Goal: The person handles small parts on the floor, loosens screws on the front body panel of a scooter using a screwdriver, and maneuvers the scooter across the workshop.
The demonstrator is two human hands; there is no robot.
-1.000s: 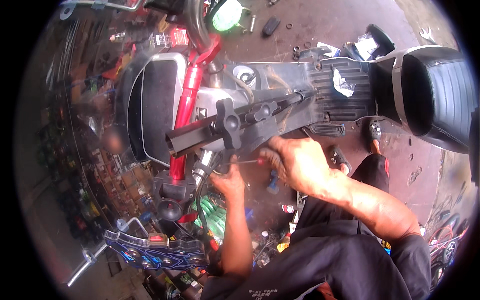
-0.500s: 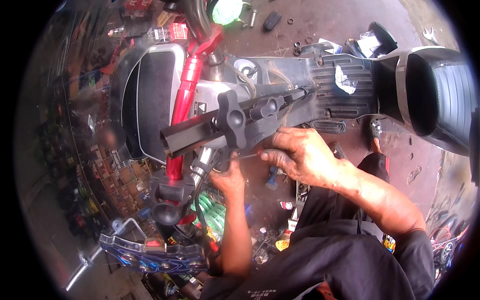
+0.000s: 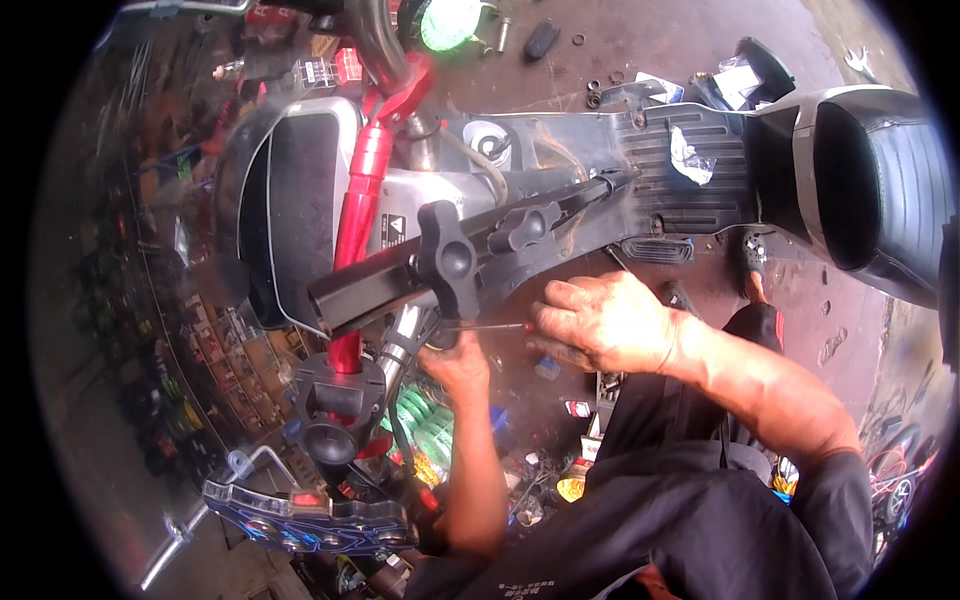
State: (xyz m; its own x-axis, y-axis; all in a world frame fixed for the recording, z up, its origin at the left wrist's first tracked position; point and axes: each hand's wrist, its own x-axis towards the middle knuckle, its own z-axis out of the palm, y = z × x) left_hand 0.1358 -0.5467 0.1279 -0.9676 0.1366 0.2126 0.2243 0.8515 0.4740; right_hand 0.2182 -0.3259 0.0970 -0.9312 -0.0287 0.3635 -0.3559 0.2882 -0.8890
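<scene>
Screwdriver (image 3: 492, 327) runs leftward from your right hand (image 3: 608, 322).
Its fingers clamp the red handle (image 3: 528, 327); your left hand (image 3: 460, 364) sits nearer the tip, grip unclear.

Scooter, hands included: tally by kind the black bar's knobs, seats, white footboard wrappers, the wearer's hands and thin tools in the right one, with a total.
Knobs: 2 (large knob, small knob)
Seat: 1
White wrapper: 1
Hands: 2 (left hand, right hand)
Thin tool: 1
Total: 7
</scene>
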